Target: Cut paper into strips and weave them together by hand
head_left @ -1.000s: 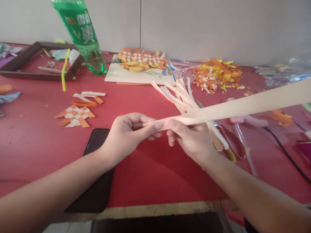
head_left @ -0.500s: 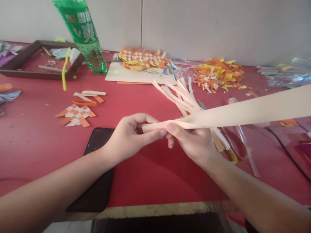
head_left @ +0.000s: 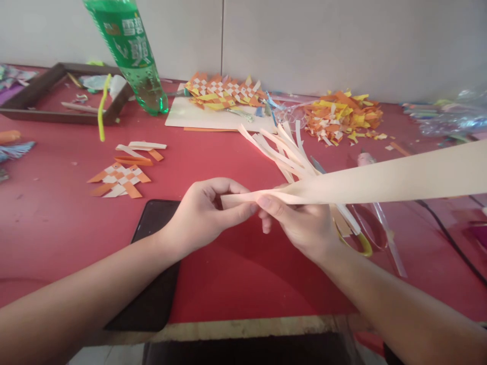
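A long cream paper strip (head_left: 380, 180) runs from between my hands out past the right edge of the view. Its left end is folded narrow, and my left hand (head_left: 218, 208) pinches that end between thumb and fingers. My right hand (head_left: 294, 218) is closed on the same strip just beside it, thumb pressing on the fold. Behind the right hand, loose cream strips (head_left: 287, 152) fan out on the red table. Scissors with yellow handles (head_left: 366, 246) lie partly hidden beyond that hand. To the left sit small woven orange and white paper fish (head_left: 122, 178).
A black phone (head_left: 142, 299) lies under my left forearm. Farther back stand a green bottle (head_left: 131, 56) and a dark frame (head_left: 57, 118). Near the wall are woven paper pieces on a cream sheet (head_left: 182, 116) and a heap of orange and yellow scraps (head_left: 342, 116).
The free right part of the paper strip has dipped slightly lower. Both hands keep their hold in nearly the same place.
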A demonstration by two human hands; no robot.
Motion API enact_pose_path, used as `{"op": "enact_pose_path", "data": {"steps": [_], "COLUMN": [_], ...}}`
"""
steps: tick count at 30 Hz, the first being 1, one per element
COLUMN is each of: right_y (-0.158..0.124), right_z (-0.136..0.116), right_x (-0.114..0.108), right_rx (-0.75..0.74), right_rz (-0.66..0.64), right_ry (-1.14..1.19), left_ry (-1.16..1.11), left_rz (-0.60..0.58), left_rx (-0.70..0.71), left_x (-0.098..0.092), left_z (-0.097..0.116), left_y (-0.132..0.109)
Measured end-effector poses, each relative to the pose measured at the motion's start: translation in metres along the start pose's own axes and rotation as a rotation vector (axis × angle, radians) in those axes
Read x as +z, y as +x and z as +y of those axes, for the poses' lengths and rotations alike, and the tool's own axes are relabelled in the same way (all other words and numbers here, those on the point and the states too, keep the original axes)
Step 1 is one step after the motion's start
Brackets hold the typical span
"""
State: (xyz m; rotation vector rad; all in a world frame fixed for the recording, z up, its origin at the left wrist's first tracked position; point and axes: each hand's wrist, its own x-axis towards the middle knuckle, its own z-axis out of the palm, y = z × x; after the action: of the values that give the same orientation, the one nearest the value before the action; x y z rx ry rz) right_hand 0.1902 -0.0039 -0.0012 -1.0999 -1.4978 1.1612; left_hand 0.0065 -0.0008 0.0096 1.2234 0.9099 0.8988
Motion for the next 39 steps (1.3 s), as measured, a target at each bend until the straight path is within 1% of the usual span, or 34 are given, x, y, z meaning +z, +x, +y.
{"op": "enact_pose_path", "data": {"steps": [3,5,9,14,17,19,21,22,23,25,27,28,29,30,34,39], "right_y": [0.0,0.001,0.004,0.006,0.008,0.01,0.012,0.012,0.011,0.009,0.007,0.006,0.006,0.006,0.007,0.007], "right_z": [0.002,0.004,0.007,0.006,0.007,0.008,0.009,0.009,0.009,0.008,0.007,0.007,0.007,0.008,0.012,0.01], "right_x": [0.001,-0.001,-0.005,-0.006,-0.009,-0.012,-0.015,-0.016,-0.016,-0.014,-0.011,-0.009,-0.008,-0.007,-0.008,-0.008], "right_rx": [-0.01,0.005,0.043,0.107,0.11,0.091,0.084,0.088,0.096,0.113,0.143,0.162,0.179,0.19,0.163,0.148], "right_rz": [0.024,0.074,0.176,0.197,0.254,0.293,0.301,0.289,0.265,0.171,0.036,-0.021,-0.064,-0.094,-0.149,-0.106], "right_ry": [0.021,0.06,0.113,0.159,0.206,0.233,0.237,0.229,0.213,0.159,0.094,0.073,0.073,0.095,0.232,0.192], "left_ry": [0.042,0.042,-0.047,-0.123,-0.133,-0.145,-0.163,-0.165,-0.15,-0.065,0.025,0.052,0.065,0.071,0.064,0.036], "left_rz": [0.057,0.11,0.199,0.258,0.298,0.358,0.408,0.404,0.365,0.199,0.019,-0.035,-0.053,-0.039,0.05,0.051], "left_rx": [-0.022,-0.03,0.008,0.012,0.047,0.084,0.106,0.108,0.1,0.054,-0.008,-0.037,-0.055,-0.063,-0.096,-0.142], "left_x": [-0.001,-0.002,-0.003,0.0,-0.002,-0.005,-0.007,-0.008,-0.008,-0.006,-0.004,-0.003,-0.002,-0.003,-0.005,-0.004], "left_z": [0.0,-0.001,-0.001,-0.001,-0.002,-0.003,-0.003,-0.003,-0.003,-0.003,-0.002,-0.002,-0.001,-0.001,0.0,0.004], "left_y": [0.001,0.002,0.004,0.004,0.004,0.006,0.007,0.007,0.007,0.006,0.004,0.003,0.002,0.002,0.002,0.002]}}
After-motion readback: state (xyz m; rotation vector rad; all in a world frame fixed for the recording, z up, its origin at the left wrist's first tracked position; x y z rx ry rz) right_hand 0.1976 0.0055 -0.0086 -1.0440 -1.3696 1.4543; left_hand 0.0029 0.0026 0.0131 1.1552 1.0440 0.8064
